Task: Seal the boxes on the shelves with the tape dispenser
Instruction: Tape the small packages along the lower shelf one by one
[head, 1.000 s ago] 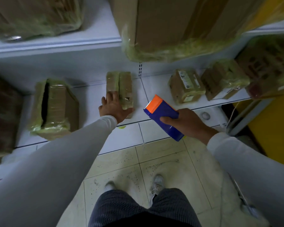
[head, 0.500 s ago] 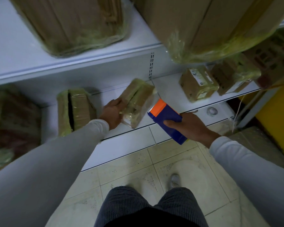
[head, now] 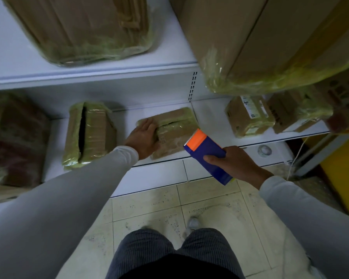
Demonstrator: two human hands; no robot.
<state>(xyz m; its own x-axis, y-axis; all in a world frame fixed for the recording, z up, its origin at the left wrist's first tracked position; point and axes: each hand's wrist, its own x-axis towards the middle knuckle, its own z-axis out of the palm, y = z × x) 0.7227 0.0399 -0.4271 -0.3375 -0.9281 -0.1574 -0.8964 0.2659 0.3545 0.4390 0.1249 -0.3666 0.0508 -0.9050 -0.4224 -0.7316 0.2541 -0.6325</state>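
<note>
Head: right hand (head: 237, 164) around tape dispenser (head: 207, 156)

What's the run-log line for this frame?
left hand rests on flat tape-wrapped cardboard box | right hand grips blue tape dispenser with orange head | dispenser off box | white lower shelf

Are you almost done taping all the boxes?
Not yet. Nothing looks freshly sealed. The left hand steadies a small wrapped box on the lower shelf; the right hand holds the tape dispenser beside it, not touching. The neighbouring box gapes open.
</note>
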